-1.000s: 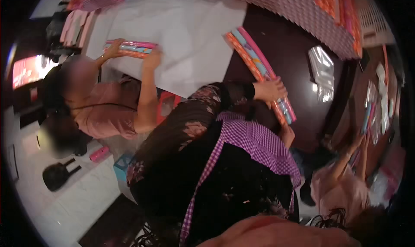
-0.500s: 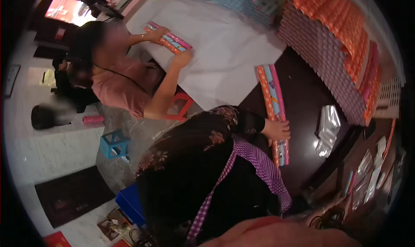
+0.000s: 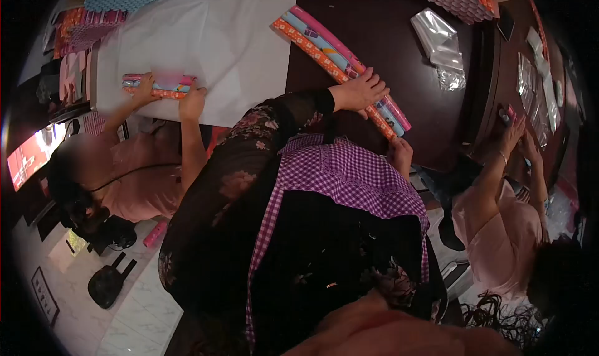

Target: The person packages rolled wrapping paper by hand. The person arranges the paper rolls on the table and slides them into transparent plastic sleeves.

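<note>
Bundle of parallel orange, light-blue and pink patterned rolls (image 3: 332,57): located on the glossy dark-brown table (image 3: 374,28), axis running 11 to 5 o'clock. Left hand (image 3: 359,93): fingers wrapped over the bundle, holding it. Right hand (image 3: 401,154): at the bundle's 5 o'clock end — finger closure cannot be told. From the left hand, folded clear plastic film (image 3: 438,47) lies at 2 o'clock; a white sheet (image 3: 218,41), at 10.
</note>
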Action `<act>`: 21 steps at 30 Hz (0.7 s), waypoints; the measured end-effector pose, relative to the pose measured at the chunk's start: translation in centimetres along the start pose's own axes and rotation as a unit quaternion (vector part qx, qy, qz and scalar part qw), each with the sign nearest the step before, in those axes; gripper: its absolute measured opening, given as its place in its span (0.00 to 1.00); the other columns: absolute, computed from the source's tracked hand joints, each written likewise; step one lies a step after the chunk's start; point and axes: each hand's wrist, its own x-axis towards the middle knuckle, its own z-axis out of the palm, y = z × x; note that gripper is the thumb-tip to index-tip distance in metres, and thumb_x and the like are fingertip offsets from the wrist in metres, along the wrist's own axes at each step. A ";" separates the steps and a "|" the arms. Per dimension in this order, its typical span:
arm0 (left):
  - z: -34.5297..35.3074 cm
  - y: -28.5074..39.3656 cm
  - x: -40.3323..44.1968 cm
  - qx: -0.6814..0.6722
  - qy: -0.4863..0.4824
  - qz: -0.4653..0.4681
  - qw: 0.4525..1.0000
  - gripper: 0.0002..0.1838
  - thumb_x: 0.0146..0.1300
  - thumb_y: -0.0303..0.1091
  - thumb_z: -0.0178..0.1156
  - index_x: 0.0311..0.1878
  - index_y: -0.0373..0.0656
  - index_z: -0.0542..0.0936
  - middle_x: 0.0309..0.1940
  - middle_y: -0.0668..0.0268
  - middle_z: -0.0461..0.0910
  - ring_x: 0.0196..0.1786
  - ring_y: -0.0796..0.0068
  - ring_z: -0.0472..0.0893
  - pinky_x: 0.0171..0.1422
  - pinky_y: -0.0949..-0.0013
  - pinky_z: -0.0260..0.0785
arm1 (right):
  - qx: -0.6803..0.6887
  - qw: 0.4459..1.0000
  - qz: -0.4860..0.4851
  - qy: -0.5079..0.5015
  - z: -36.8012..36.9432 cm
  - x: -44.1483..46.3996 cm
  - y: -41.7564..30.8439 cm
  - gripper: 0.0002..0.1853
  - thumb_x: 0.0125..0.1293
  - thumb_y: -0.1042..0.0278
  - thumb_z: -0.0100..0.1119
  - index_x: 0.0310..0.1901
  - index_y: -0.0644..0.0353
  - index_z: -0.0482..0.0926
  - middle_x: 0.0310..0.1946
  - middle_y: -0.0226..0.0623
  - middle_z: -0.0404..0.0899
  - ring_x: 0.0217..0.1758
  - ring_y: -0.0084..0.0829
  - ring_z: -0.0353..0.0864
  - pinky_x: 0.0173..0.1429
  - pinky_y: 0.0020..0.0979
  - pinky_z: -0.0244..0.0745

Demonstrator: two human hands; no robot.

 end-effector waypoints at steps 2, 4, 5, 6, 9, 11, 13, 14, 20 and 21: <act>0.3 0.0 0.0 -0.005 0.003 0.000 1.000 0.55 0.47 0.71 0.63 0.69 0.35 0.65 0.58 0.53 0.70 0.64 0.49 0.66 0.71 0.42 0.53 | 0.021 1.000 -0.015 -0.011 -0.1 0.4 0.4 0.11 0.70 0.67 0.55 0.28 0.58 0.74 0.19 0.23 0.64 0.18 0.18 0.55 0.23 0.28 0.50; 0.7 0.1 0.2 -0.022 0.005 -0.005 1.000 0.55 0.47 0.69 0.64 0.69 0.35 0.65 0.58 0.53 0.70 0.64 0.49 0.66 0.71 0.42 0.52 | -0.019 1.000 -0.024 -0.001 0.4 -0.5 -0.5 0.11 0.71 0.67 0.55 0.30 0.62 0.76 0.20 0.25 0.67 0.18 0.19 0.58 0.22 0.27 0.52; 0.7 0.1 0.2 -0.028 0.008 -0.004 1.000 0.55 0.47 0.68 0.65 0.69 0.35 0.64 0.58 0.53 0.69 0.64 0.49 0.66 0.72 0.41 0.52 | -0.034 0.999 -0.038 0.006 0.5 -0.6 -0.5 0.11 0.71 0.67 0.55 0.31 0.64 0.76 0.20 0.26 0.67 0.18 0.19 0.59 0.22 0.27 0.52; 0.8 0.0 0.3 -0.035 0.010 0.001 0.999 0.55 0.47 0.68 0.66 0.69 0.34 0.64 0.58 0.53 0.69 0.63 0.49 0.67 0.72 0.41 0.51 | -0.041 0.998 -0.045 0.001 0.4 -0.4 -0.3 0.13 0.70 0.65 0.56 0.31 0.65 0.77 0.19 0.27 0.69 0.18 0.18 0.61 0.22 0.27 0.54; 1.5 0.1 0.5 -0.060 0.005 -0.006 0.998 0.55 0.47 0.66 0.68 0.69 0.35 0.63 0.59 0.53 0.68 0.64 0.50 0.66 0.72 0.42 0.51 | -0.110 0.989 -0.099 -0.023 -0.5 -0.1 -0.1 0.13 0.68 0.62 0.60 0.32 0.66 0.80 0.19 0.28 0.71 0.19 0.19 0.65 0.23 0.26 0.58; 2.0 0.2 0.4 -0.034 0.058 0.002 0.998 0.54 0.43 0.68 0.68 0.66 0.36 0.67 0.56 0.55 0.69 0.60 0.52 0.67 0.69 0.42 0.54 | -0.117 0.988 -0.098 -0.018 -1.6 -0.3 -0.5 0.13 0.67 0.62 0.60 0.33 0.66 0.81 0.19 0.28 0.72 0.20 0.19 0.67 0.23 0.26 0.59; 1.7 0.0 0.4 -0.024 0.033 0.001 0.999 0.55 0.45 0.70 0.66 0.68 0.37 0.65 0.57 0.55 0.69 0.62 0.51 0.67 0.71 0.41 0.52 | -0.102 0.990 -0.092 0.036 -2.1 -0.7 -1.8 0.12 0.67 0.63 0.60 0.35 0.65 0.82 0.20 0.26 0.72 0.21 0.17 0.67 0.24 0.25 0.61; 1.6 0.0 0.5 -0.027 0.036 0.013 0.999 0.55 0.45 0.70 0.66 0.68 0.37 0.65 0.57 0.55 0.69 0.62 0.51 0.67 0.71 0.41 0.52 | -0.097 0.990 -0.090 0.046 -2.1 -0.4 -2.0 0.12 0.67 0.63 0.60 0.35 0.65 0.82 0.20 0.26 0.72 0.21 0.17 0.67 0.24 0.25 0.61; 1.7 0.2 0.5 -0.013 0.015 0.003 1.000 0.56 0.47 0.71 0.64 0.70 0.36 0.63 0.61 0.54 0.67 0.66 0.49 0.65 0.72 0.41 0.50 | -0.009 0.992 -0.118 0.045 -1.2 0.2 -3.5 0.10 0.66 0.66 0.60 0.36 0.65 0.81 0.21 0.24 0.71 0.17 0.15 0.63 0.20 0.23 0.55; 1.7 0.1 0.4 -0.012 0.014 0.003 1.000 0.56 0.47 0.71 0.64 0.70 0.36 0.63 0.61 0.54 0.67 0.66 0.49 0.65 0.72 0.41 0.50 | -0.009 0.992 -0.118 0.043 -1.0 0.5 -3.4 0.10 0.66 0.66 0.60 0.36 0.65 0.81 0.21 0.24 0.71 0.17 0.15 0.63 0.20 0.23 0.55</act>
